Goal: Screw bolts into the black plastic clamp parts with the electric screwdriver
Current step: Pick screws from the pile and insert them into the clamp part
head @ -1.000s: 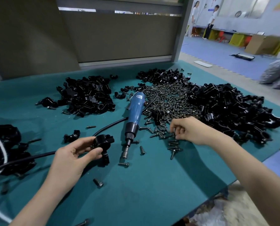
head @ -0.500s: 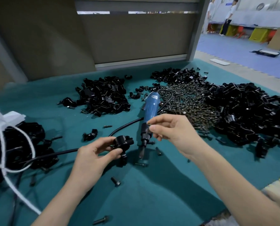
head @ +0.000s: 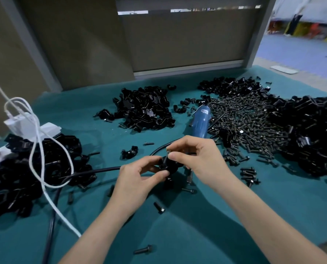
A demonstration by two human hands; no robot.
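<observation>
No box or tray holds the stock: it lies in heaps on the bench (head: pixel 197 229), which is covered in teal cloth. Near the middle of the bench, towards the front edge, the left hand (head: pixel 139 178) grips a black clamp part (head: pixel 169 166) between thumb and curled fingers. The right hand (head: pixel 200 159) pinches a bolt (head: pixel 166 156) between thumb and forefinger, its lower end at the part's top face. Whether the bolt has entered a hole cannot be told. Just behind the right hand lies the electric screwdriver (head: pixel 201 122), blue body pointing to the front edge. The hand covers its nose, and only a short length shows below the wrist. A heap of bolts (head: pixel 244 121) spreads to the screwdriver's right. Past it a large clamp heap (head: pixel 311 134) runs off the right edge. A middle heap (head: pixel 145 109) sits towards the back edge, and a left heap (head: pixel 25 168) lies at the left edge under a looped white cable (head: pixel 38 149) and a white plug block (head: pixel 31 126). A black cord (head: pixel 94 171) passes behind the left hand. A lone clamp (head: pixel 129 152) and loose bolts (head: pixel 159 207) lie around the hands.
</observation>
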